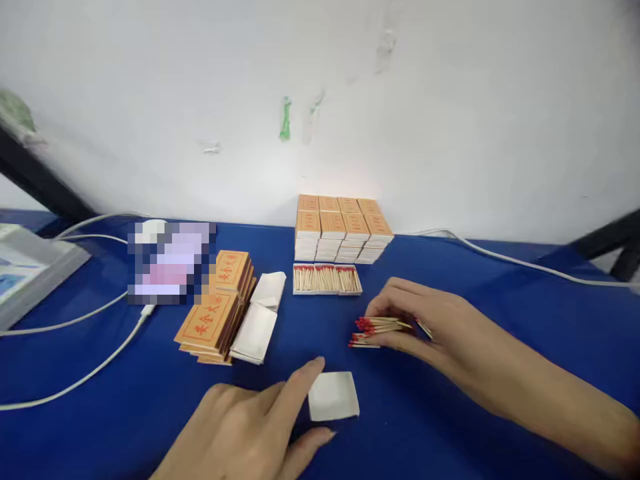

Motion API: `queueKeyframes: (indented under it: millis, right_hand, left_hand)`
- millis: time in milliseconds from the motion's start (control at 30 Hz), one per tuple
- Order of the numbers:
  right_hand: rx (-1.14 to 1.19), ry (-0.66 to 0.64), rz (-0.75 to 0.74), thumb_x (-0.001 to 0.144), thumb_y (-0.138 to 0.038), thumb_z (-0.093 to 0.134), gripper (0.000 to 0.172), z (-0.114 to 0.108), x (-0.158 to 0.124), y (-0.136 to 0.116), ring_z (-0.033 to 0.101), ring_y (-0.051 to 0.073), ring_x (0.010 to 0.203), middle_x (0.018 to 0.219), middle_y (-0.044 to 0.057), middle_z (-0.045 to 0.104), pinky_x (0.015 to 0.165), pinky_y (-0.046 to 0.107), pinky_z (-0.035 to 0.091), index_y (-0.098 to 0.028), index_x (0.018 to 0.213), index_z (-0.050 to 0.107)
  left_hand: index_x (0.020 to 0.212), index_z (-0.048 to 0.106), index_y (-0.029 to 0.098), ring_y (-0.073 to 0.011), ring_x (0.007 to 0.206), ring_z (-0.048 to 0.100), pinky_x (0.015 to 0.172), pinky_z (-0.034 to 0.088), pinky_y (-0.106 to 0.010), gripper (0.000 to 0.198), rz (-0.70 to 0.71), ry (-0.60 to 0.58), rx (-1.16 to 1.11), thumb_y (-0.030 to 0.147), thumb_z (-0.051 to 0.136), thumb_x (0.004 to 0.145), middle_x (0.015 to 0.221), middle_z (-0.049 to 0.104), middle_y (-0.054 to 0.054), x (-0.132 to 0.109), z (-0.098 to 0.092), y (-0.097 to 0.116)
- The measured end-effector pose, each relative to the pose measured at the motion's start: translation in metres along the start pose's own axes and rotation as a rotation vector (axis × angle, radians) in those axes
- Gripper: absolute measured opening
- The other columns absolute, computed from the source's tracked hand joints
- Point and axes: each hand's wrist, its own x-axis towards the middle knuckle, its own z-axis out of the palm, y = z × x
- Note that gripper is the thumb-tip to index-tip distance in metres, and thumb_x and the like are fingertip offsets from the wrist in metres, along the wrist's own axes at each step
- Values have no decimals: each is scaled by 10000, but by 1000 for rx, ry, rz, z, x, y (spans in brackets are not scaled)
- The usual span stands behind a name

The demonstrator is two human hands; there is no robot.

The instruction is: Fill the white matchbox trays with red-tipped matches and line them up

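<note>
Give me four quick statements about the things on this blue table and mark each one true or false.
1. The right hand holds red-tipped matches. True.
2. The white tray beside the left hand is full. False: that white tray is empty.
3. Three filled trays sit before the stacked matchboxes. True.
4. The orange pile lies right of the white pieces. False: it lies left of them.

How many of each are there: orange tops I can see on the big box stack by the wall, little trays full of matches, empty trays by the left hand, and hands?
Orange box tops: 8
Trays full of matches: 3
Empty tray: 1
Left hand: 1
Right hand: 1
Total: 14
</note>
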Motion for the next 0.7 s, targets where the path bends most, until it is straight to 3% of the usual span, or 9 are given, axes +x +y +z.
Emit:
queueKeyframes:
  millis: [167,267,333,433,567,700]
  right_hand:
    - [-104,-3,-75,1178,-461,626,164,10,-7,-25,736,175,1006,1205,5,755,876,312,580,-321,1169,709]
    - [-165,-20,-186,1173,-297,627,80,30,-10,-30,748,166,965,1202,16,751,803,290,590,-305,1192,704]
    - [-267,11,-287,1132,-195,655,113,44,-10,-31,747,169,924,1160,20,750,746,283,579,-283,1173,713]
    - [-506,97,-442,1073,-92,643,187,59,-10,-34,725,193,891,1045,24,735,695,296,555,-255,1076,734]
    - [-815,180,-578,1028,-37,578,286,69,-8,-41,686,243,867,925,56,712,688,362,565,-240,915,745]
    - [-969,231,-672,992,-26,546,337,76,-5,-44,652,261,816,842,74,693,713,417,602,-216,840,778]
  left_hand:
    - [1449,552,208,-178,490,767,395,521,-299,401,-73,-27,-62,504,346,1272,770,810,66,3,-6,0]
    - [1310,602,260,-146,396,664,350,443,-251,330,-129,-44,-164,531,421,1254,622,655,124,3,-3,-1]
    - [1253,614,273,-128,350,591,347,421,-229,274,-160,-60,-220,521,500,1233,579,560,149,4,-1,-2]
    - [1253,617,272,-120,357,575,370,427,-226,208,-174,-70,-248,472,594,1201,604,549,152,3,0,-4]
    - [1229,599,271,-123,379,591,389,432,-236,204,-162,-60,-250,471,566,1214,616,554,148,2,2,-3]
    - [1266,574,285,-122,387,603,389,426,-238,241,-154,-41,-250,513,501,1237,621,566,154,2,3,-2]
